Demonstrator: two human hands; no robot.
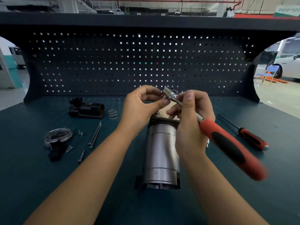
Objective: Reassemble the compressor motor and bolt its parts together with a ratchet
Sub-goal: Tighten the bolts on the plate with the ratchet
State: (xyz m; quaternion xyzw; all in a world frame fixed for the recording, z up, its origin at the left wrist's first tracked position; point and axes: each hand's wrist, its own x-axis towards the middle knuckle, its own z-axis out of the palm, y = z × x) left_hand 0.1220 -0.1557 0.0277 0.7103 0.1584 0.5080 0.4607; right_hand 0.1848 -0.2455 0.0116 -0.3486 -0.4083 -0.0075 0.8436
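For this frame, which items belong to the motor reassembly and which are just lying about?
In use:
red-and-black-handled ratchet, right hand gripping, left hand pinching its head
silver cylindrical motor
long steel bolts
black plastic housing
wire coil spring

Probably lying about:
red-handled screwdriver
clear round gauge
small loose screws

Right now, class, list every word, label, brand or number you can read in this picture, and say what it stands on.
Background green and white sign, top right: lettering too blurred to read.
On the ratchet, motor and screwdriver: no readable text.
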